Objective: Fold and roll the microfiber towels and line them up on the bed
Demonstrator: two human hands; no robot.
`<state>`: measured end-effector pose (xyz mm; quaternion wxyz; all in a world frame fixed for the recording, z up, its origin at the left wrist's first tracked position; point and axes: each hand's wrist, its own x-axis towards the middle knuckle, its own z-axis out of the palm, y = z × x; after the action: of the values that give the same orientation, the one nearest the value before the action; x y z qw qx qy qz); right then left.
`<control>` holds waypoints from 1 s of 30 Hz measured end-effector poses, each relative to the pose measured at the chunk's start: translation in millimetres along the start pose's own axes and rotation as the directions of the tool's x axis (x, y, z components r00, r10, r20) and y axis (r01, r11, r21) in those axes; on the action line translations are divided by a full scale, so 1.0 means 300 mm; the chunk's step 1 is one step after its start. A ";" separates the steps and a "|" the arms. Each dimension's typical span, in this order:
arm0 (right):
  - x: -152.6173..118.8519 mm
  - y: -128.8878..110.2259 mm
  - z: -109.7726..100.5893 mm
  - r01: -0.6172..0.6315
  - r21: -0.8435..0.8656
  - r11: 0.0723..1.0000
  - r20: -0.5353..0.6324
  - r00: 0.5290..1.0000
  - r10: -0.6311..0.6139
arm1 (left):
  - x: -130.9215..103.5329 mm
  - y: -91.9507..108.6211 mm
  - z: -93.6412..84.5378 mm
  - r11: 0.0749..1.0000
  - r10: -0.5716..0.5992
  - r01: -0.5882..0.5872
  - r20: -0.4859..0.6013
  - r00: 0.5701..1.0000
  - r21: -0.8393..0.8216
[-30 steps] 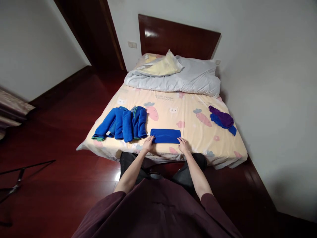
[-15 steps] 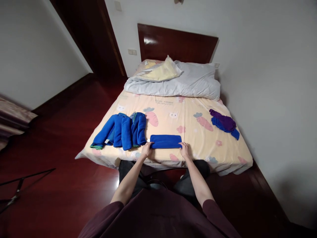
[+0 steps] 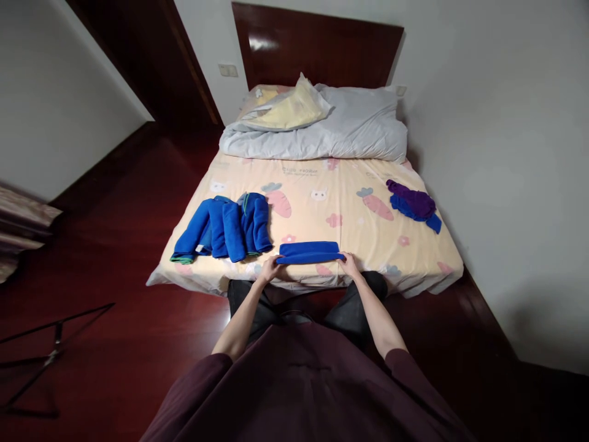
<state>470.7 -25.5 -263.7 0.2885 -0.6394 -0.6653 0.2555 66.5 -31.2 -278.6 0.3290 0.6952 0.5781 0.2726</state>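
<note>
A blue cloth (image 3: 309, 250), folded into a narrow rectangle, lies near the front edge of the bed. My left hand (image 3: 270, 268) grips the left end of its near edge, and my right hand (image 3: 349, 264) grips the right end. That near edge looks slightly raised between my hands. Left of it, several blue folded or rolled cloths (image 3: 234, 232) with green edging lie side by side. At the bed's right side, a purple cloth (image 3: 416, 203) rests crumpled on a blue cloth (image 3: 433, 223).
The bed (image 3: 304, 212) has a patterned sheet. A grey quilt (image 3: 363, 132) and a pale yellow cloth (image 3: 297, 107) lie near the headboard (image 3: 313, 46). A black metal stand (image 3: 57, 334) is on the floor at the left.
The near edge of the folded cloth has been lifted by both hands and now shows as a raised strip. The view has tilted down, so the bed appears higher.
</note>
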 end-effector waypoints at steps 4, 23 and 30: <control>-0.001 -0.004 0.011 -0.035 0.077 0.996 -0.009 0.999 0.035 | -0.019 0.019 0.022 0.996 -0.089 0.088 -0.081 0.993 -0.008; 0.003 -0.049 -0.005 -0.194 -0.113 0.974 0.025 0.980 0.198 | 0.062 0.015 0.040 0.936 -0.342 0.349 -0.120 0.932 0.041; 0.023 -0.041 0.004 -0.238 -0.098 0.966 0.049 0.969 0.244 | 0.082 0.009 0.044 0.911 -0.410 0.412 -0.109 0.906 -0.001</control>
<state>461.0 -19.4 -255.3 0.2053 -0.7200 -0.6021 0.2773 82.7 -9.1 -285.0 0.3398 0.5459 0.7313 0.2275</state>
